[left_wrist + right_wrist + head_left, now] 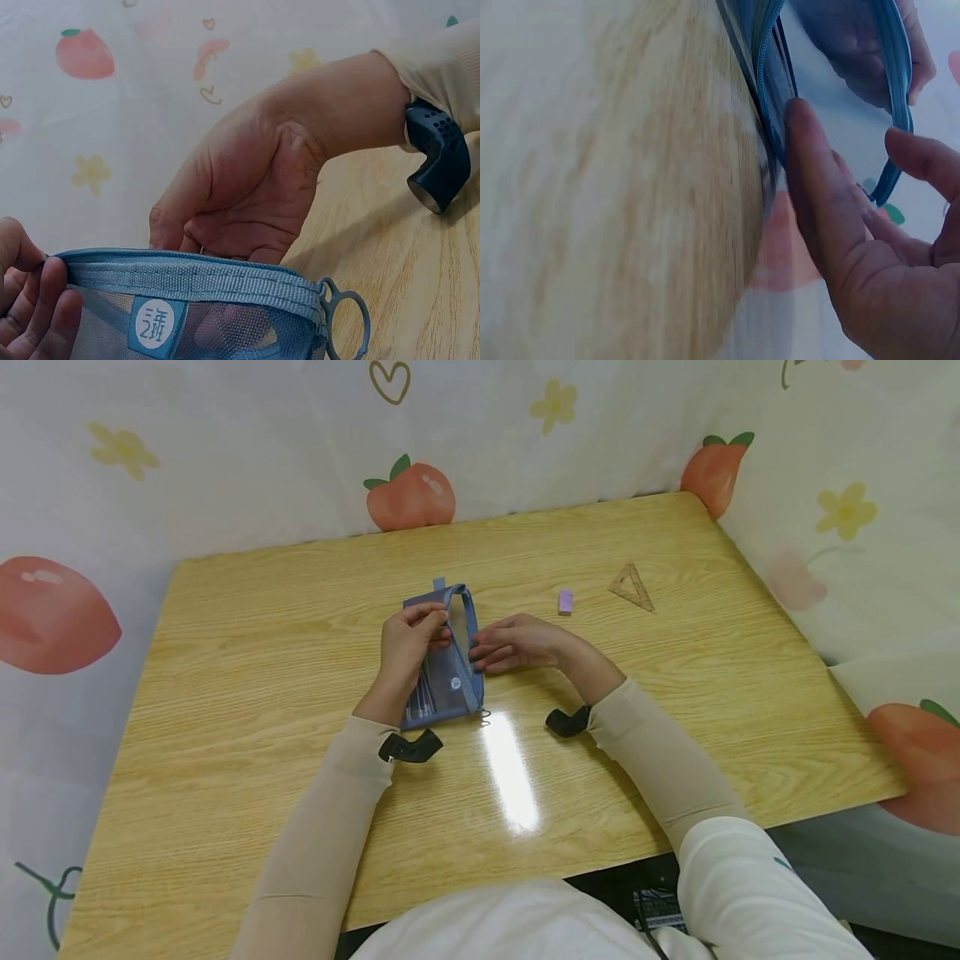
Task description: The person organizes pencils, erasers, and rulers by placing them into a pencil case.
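A blue mesh pencil case (452, 702) lies on the wooden table with its zipped side spread apart. My left hand (403, 647) pinches one edge of that opening between thumb and fingers. Fingers of my right hand (523, 643) reach into the mouth of the case, extended rather than curled; in the left wrist view they show dimly through the mesh. Along the opening runs a zipper (763, 67), seen close in the right wrist view. Several slim pens (423, 697) show through the case's near left part. A round label (156, 322) and a ring pull (351, 324) are on it.
To the right of the case lie a small purple eraser (566, 602) and, farther right, a triangular set square (634, 590). The table (247, 693) meets a fruit-patterned cloth (262, 460) at its back and right edges.
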Motion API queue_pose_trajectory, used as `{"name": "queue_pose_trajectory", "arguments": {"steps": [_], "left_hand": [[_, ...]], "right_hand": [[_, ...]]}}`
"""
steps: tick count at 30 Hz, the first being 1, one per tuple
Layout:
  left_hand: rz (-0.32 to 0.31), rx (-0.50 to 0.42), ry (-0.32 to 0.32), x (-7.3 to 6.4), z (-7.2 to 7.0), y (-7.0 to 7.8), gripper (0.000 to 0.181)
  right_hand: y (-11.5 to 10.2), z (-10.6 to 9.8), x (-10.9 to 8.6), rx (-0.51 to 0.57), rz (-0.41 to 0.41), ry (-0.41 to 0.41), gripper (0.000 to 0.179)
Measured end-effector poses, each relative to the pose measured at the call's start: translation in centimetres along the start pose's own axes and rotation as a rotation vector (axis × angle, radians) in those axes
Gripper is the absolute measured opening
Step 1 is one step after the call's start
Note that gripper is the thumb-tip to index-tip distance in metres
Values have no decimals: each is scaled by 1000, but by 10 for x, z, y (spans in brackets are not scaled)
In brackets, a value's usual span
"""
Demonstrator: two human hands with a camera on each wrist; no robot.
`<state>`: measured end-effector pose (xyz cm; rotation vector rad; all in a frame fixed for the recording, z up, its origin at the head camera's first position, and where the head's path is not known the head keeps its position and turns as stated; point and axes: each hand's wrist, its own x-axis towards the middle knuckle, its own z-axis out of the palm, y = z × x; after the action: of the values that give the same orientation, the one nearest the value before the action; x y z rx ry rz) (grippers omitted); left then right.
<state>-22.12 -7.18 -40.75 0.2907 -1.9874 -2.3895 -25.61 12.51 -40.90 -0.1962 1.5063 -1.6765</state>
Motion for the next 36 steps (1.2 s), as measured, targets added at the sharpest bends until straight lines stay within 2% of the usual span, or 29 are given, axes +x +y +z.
{"name": "queue_pose_trajectory", "arguments": {"steps": [4, 8, 10, 14, 17, 20, 24, 27, 29, 36], "left_hand": [[-2, 0, -2, 0, -1, 0, 18], [-23, 15, -2, -1, -2, -2, 18], [-31, 25, -1, -2, -2, -2, 18], [-24, 20, -1, -1, 1, -2, 18], [-17, 16, -3, 0, 3, -2, 17], [-22, 20, -9, 0, 5, -3, 18], [-19, 16, -19, 1, 6, -6, 19], [-11, 2, -26, 3, 6, -5, 20], [-9, -5, -26, 3, 6, -4, 20], [-14, 4, -12, 3, 3, -4, 18]], "right_hand": [[-6, -8, -5, -32, -50, 24, 41], [-13, -27, -19, -120, -123, 151, 42], [-17, -38, -27, -166, -145, 241, 43], [-25, -64, -45, -232, -182, 477, 41], [-29, -86, -60, -329, -191, 655, 41], [-29, -109, -75, -434, -148, 814, 41], [-27, -137, -92, -665, -34, 965, 40], [-31, -151, -97, -845, 64, 1005, 38], [-33, -157, -98, -894, 99, 994, 36], [-30, -168, -88, -933, 114, 1014, 22]]}}
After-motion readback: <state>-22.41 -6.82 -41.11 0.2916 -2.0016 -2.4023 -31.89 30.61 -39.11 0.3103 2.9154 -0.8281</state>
